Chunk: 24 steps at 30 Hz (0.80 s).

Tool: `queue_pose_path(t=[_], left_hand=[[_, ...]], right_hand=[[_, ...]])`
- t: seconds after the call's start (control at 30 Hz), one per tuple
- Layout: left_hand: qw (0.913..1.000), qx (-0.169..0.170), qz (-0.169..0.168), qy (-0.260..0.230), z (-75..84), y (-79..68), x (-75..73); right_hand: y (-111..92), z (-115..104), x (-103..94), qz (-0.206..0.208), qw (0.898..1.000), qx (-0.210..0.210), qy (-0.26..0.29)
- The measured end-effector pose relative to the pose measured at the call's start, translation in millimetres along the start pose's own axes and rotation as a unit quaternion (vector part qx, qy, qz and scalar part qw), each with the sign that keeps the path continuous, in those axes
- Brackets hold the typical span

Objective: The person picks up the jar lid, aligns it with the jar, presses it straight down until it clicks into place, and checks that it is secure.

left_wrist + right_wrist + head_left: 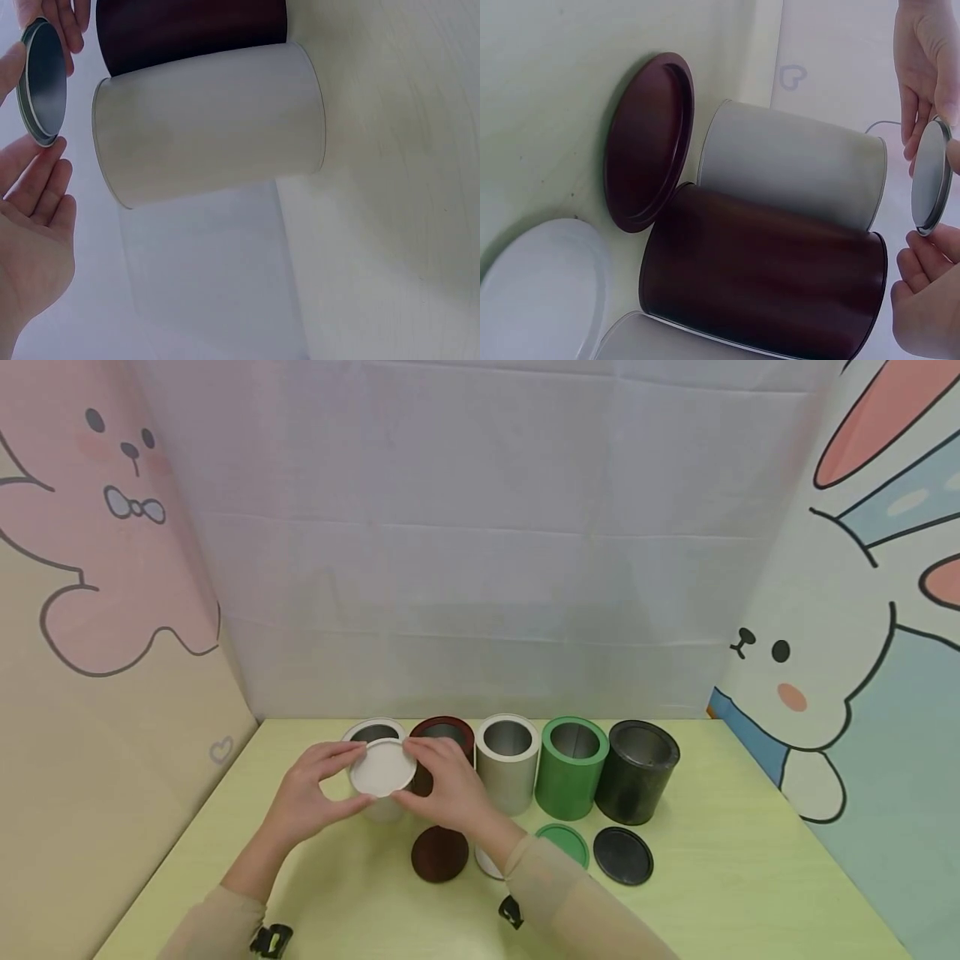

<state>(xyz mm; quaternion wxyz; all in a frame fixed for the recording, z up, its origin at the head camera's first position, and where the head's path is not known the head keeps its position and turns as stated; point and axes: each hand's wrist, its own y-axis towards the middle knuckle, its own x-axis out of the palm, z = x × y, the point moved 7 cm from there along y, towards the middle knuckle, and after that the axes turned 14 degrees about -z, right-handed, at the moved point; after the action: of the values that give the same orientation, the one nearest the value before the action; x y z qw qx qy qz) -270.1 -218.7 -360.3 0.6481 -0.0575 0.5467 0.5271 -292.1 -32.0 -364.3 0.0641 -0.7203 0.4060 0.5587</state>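
Note:
A round white lid (384,768) is held up by both hands above the leftmost white can (210,127), whose open top shows partly behind it in the head view. My left hand (311,792) pinches the lid's left edge between thumb and fingers. On the opposite edge, my right hand (450,789) grips it the same way. Both wrist views show the lid apart from the can's rim, its metallic underside (930,176) visible. Beside that can stands a dark red can (761,270), partly hidden by my right hand in the head view.
Farther right in the row stand another white can (507,768), a green can (572,772) and a black can (636,777), all uncovered. Before the row lie a dark red lid (440,855), a second white lid (544,292), a green lid (564,843) and a black lid (623,856).

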Motion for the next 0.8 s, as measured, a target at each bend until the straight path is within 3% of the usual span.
queue_pose_path(t=[0.8], left_hand=[[0.992,-0.105,-0.041,-0.057,-36.1,15.0,-3.1]], right_hand=[[35.7,15.4,4.9,-0.056,0.997,0.047,0.016]])
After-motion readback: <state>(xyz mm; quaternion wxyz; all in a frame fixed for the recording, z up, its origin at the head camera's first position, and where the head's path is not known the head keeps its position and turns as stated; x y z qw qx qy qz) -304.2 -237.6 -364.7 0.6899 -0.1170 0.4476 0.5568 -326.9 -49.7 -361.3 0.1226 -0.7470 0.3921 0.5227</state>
